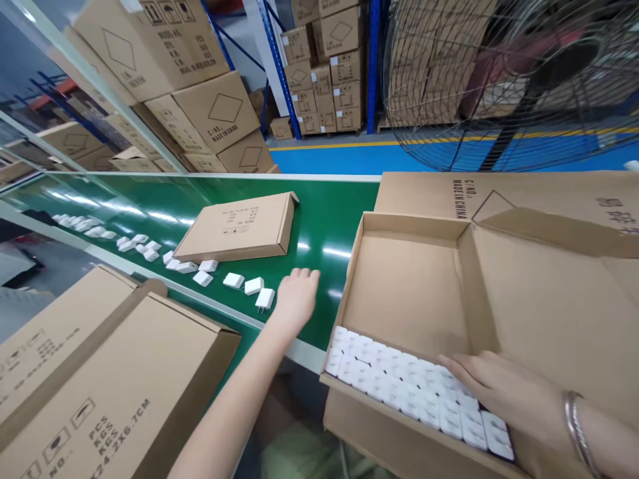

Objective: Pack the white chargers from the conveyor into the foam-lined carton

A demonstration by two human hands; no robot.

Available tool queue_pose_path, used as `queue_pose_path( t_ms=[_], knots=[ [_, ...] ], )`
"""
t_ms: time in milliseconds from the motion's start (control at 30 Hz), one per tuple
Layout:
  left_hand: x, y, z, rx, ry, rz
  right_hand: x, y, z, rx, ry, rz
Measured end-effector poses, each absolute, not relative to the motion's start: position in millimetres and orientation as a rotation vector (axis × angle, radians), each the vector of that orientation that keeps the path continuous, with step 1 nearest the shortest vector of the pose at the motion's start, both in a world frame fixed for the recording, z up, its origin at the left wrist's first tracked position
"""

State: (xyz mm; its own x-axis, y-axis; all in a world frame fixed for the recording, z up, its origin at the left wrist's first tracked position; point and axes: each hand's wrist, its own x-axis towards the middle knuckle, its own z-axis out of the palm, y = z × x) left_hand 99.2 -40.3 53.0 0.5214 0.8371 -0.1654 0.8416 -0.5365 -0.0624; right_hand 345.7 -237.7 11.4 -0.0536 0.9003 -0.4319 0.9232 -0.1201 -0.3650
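Note:
My left hand (299,296) is over the green conveyor belt with its fingers curled; whatever they hold, if anything, is hidden. Just left of it lies a white plug-in charger (265,299) with its metal prongs showing. More white chargers (187,267) trail along the belt towards the far left. At the right, an open cardboard box (409,286) has white chargers (399,372) packed in rows along its near side. My right hand (504,386), with a bracelet at the wrist, reaches into this box. Its fingers are close together and touch the packed chargers; the fingertips are partly hidden.
A closed flat carton (234,226) lies on the green belt (329,199). Larger flat cartons (134,372) are at the near left. Stacked cartons (214,113) stand behind the belt, and a big wire-caged fan (499,80) is at the back right.

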Motion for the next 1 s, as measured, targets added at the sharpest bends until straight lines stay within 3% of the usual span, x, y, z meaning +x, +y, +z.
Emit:
queue_pose_path(
  t_ms=[200, 300, 400, 533, 700, 833, 933, 1000],
  knots=[
    [49, -6, 16, 2.735, 1.460, -0.319, 352, -238, 5, 1.906, 2.382, -0.450],
    [56, -27, 23, 2.712, 1.235, -0.039, 349, -227, 20, 2.121, 2.308, -0.312],
    [74, -66, 38, 2.587, 0.830, 0.469, 337, -213, 37, 2.315, 2.479, -0.416],
    [96, -107, 47, 2.399, 0.659, 0.834, 313, -199, 50, 2.308, 2.782, -0.640],
    [107, -124, 44, 2.226, 0.750, 1.024, 289, -189, 52, 2.192, 3.038, -0.807],
    [109, -128, 47, 2.145, 0.740, 0.947, 281, -181, 54, 2.090, 3.195, -0.918],
    [100, -98, 45, 1.925, 0.806, 0.879, 296, -181, 57, 2.125, 3.225, -0.766],
    [88, -58, 38, 1.527, 1.124, 1.095, 318, -190, 53, 2.313, 3.044, -0.520]
  ],
)
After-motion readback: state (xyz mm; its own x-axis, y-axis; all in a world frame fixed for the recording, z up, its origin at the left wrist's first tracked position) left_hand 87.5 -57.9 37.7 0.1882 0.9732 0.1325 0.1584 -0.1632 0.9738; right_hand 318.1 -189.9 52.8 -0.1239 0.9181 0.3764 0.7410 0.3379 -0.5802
